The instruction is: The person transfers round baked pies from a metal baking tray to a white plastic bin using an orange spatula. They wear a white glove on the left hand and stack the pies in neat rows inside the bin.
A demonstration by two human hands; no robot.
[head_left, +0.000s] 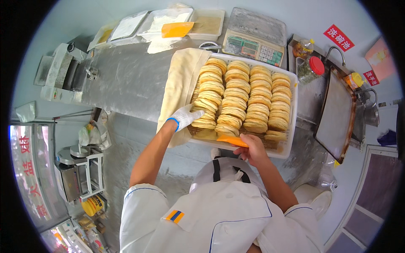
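A large white plastic tray [293,111] holds several rows of round, golden flatbreads [234,96] stacked on edge. A cream cloth [181,80] is folded back along its left side. My left hand [184,117], in a white knit glove with a blue cuff, lies at the near end of the leftmost row, beside the cloth, thumb apart from the fingers. Bare and closed, my right hand [254,149] grips an orange scraper [232,140] at the tray's near edge. The scraper's blade reaches inside the tray, close to the second row of flatbreads.
Behind the tray stands a dusty scale [255,42]. Flour tubs [166,21] line the back, an orange scraper [177,29] lying across them. A metal worktop [122,80] stretches left. To the right are a red-lidded jar [314,67] and a dark-rimmed baking sheet [336,114].
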